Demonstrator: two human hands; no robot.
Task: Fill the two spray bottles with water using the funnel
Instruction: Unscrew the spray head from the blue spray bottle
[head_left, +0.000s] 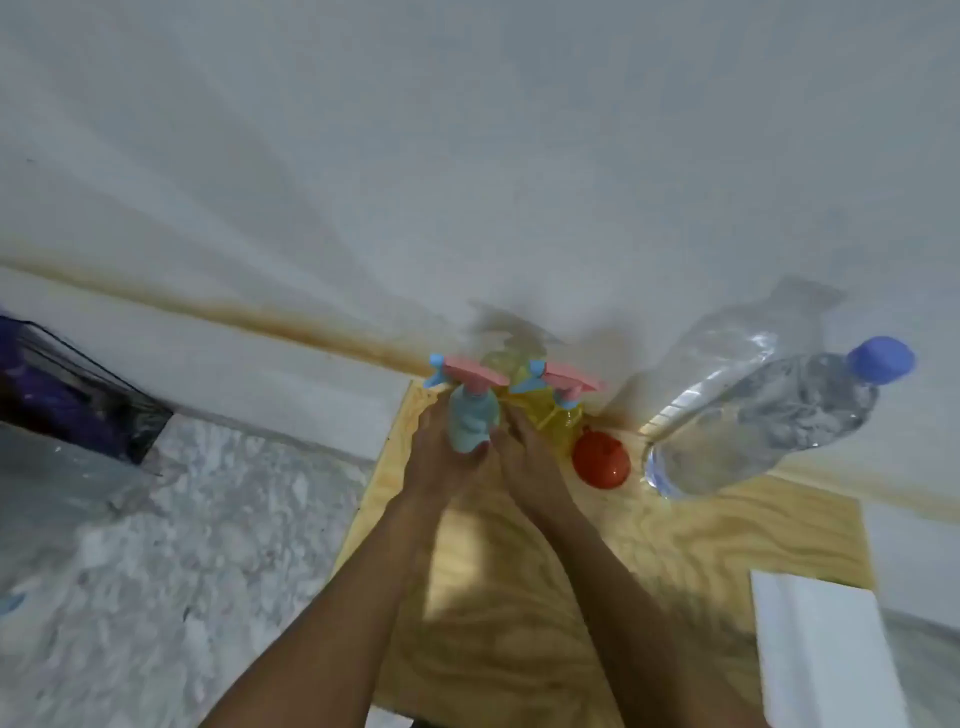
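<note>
A light blue spray bottle (471, 418) with a pink and blue trigger head stands at the far left corner of the wooden table (675, 530). My left hand (441, 457) grips its body. A yellow spray bottle (558, 418) with the same kind of head stands just to its right. My right hand (524, 457) lies between the two bottles, fingers against the blue one; the blur hides its hold. An orange funnel (601, 460) lies on the table right of the yellow bottle. A large clear water bottle (753, 415) with a blue cap stands at the right.
A white block (826, 654) sits at the table's near right corner. A white wall rises right behind the bottles. Grey speckled floor (182, 545) lies left of the table, with a dark box (78, 400) against the wall.
</note>
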